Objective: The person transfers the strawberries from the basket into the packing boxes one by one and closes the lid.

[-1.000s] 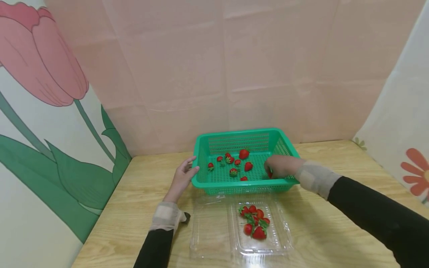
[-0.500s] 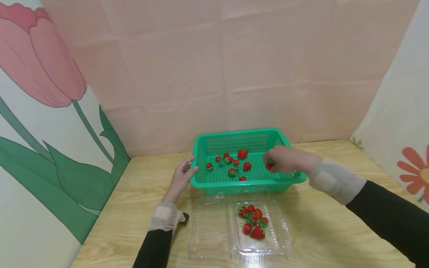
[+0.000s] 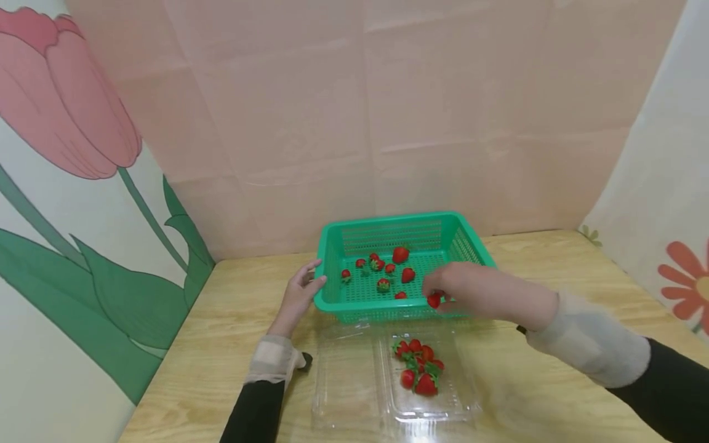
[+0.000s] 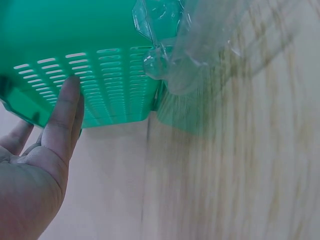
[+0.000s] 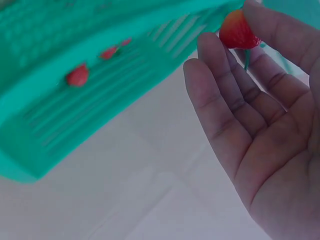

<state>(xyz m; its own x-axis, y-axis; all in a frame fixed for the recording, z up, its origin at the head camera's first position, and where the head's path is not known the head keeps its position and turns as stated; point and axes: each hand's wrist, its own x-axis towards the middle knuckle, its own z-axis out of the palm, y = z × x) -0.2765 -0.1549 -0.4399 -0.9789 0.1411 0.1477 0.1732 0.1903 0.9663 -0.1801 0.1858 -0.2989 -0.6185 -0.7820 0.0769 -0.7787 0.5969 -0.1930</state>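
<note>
My right hand [image 3: 471, 292] pinches a red strawberry [image 5: 238, 31] between thumb and fingers, over the front right rim of the green basket [image 3: 388, 306]. The strawberry's thin green stem shows in the right wrist view. At the basket's left side is my left hand [image 3: 301, 295], its fingers extended; in the left wrist view a fingertip [image 4: 71, 85] lies against the slotted wall. Several strawberries [image 3: 408, 275] are scattered over the basket floor. In front of the basket, a clear plastic clamshell box [image 3: 396, 403] lies unfolded, with a cluster of strawberries [image 3: 425, 384] in its right half.
The wooden table [image 3: 221, 344] runs back to a pink cloth backdrop [image 3: 277, 154]. Printed panels with a tulip [image 3: 83, 117] and an orange flower [image 3: 684, 277] stand at the left and right. The clamshell's back edge sits close against the basket's front.
My right hand has risen from the basket floor with the strawberry and come toward me over the front rim. The left hand stays at the basket's left side.
</note>
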